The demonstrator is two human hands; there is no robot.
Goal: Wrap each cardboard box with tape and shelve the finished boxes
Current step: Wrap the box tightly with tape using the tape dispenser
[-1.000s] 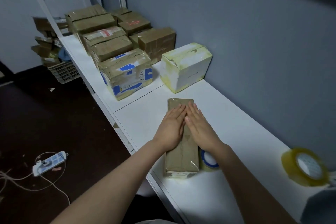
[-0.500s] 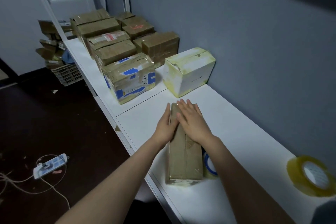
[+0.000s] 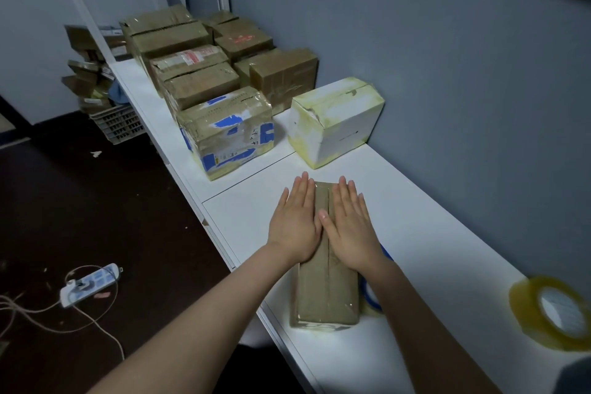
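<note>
We look down on a long, flat cardboard box [image 3: 326,297] lying on the white shelf top [image 3: 431,233] at the centre of view, its length running from 6 to 12 o'clock. Our left hand [image 3: 292,224] and right hand [image 3: 350,227] lie flat on its far half, fingers straight, gripping nothing, pressing the glossy tape. We judge it light, stiff and slick under the film, best taken by its two long sides. A tape roll [image 3: 556,313] sits at 4 o'clock; wrapped boxes [image 3: 224,131] stand at 11 o'clock.
</note>
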